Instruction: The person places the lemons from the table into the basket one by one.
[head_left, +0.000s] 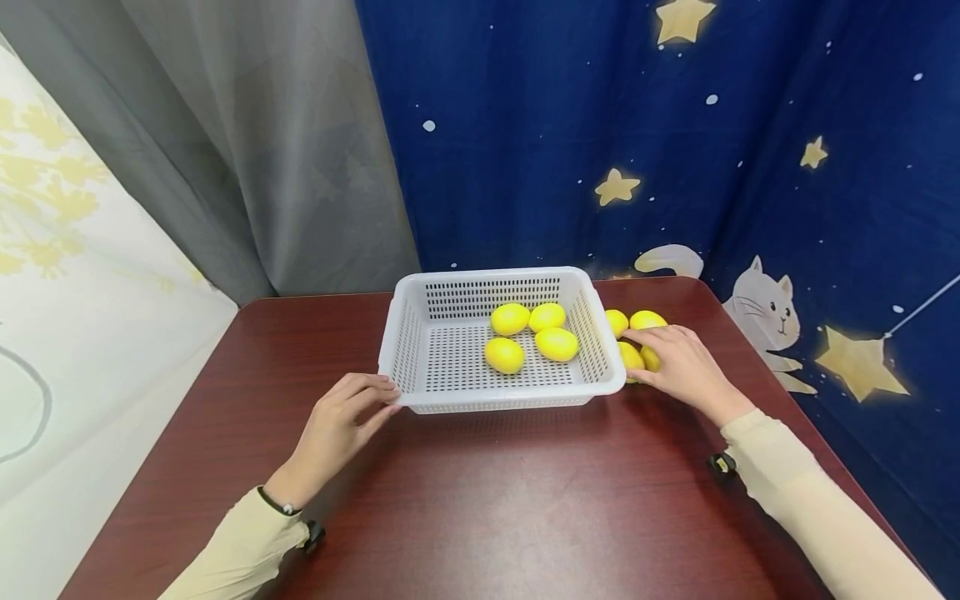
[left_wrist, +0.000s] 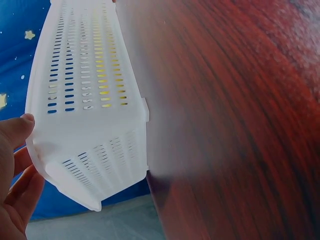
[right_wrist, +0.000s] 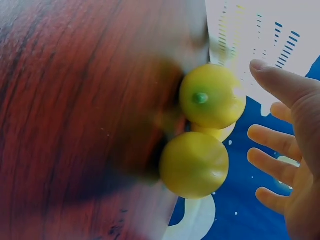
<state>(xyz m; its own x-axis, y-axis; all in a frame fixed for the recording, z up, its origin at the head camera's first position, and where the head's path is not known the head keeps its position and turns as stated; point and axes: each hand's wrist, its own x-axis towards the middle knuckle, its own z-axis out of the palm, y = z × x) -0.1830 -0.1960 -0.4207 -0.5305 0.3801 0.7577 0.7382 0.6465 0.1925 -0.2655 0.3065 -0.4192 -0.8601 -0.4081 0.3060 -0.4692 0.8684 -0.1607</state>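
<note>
A white perforated plastic basket (head_left: 495, 400) stands on the table with several yellow lemons (head_left: 505, 356) on its right half. My left hand (head_left: 341, 425) holds the rim at the basket's near left corner; the left wrist view has thumb and fingers on either side of that rim. More lemons (head_left: 648, 320) lie in a cluster against the basket's right side. Over this cluster is my right hand (head_left: 686, 367), partly hiding it in the head view. From the right wrist, its fingers look spread and apart from the nearest lemon (right_wrist: 212, 96), gripping nothing.
The dark red wooden table (head_left: 495, 500) ends just behind the basket and to the right of the lemons. A blue star-patterned curtain (head_left: 510, 167) and a grey curtain (head_left: 300, 167) hang behind it. A white patterned cloth (head_left: 90, 292) is at the left.
</note>
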